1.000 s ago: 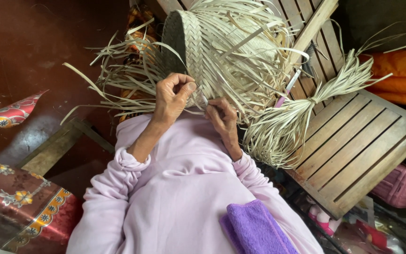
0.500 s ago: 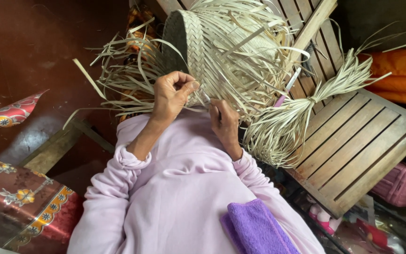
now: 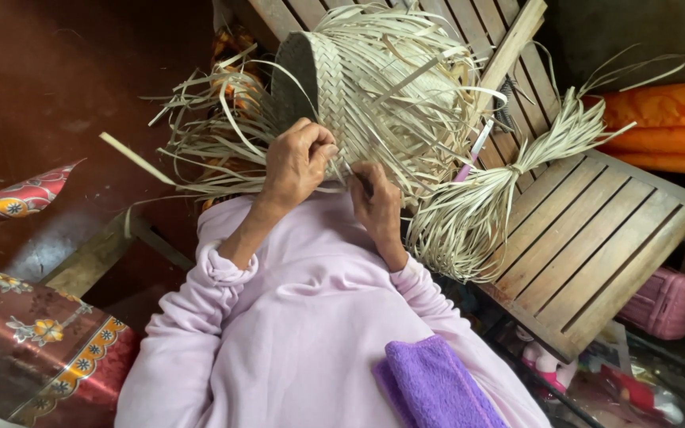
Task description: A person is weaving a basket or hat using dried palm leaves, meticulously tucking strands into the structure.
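Note:
A half-woven basket of pale palm strips lies on its side in front of me, with loose strip ends fanning out to the left and right. My left hand pinches strips at the basket's near edge. My right hand is closed on strips just beside it, fingers curled under the weave. Both arms are in lilac sleeves.
A tied bundle of palm strips rests on a slatted wooden board at the right, with a pink-handled tool above it. A purple cloth lies on my lap. Orange fabric, a pink case and floral cloth surround me.
A long loose strip at the left has swung downward as the strips were worked. Both hands stay at the basket's near edge, barely moved.

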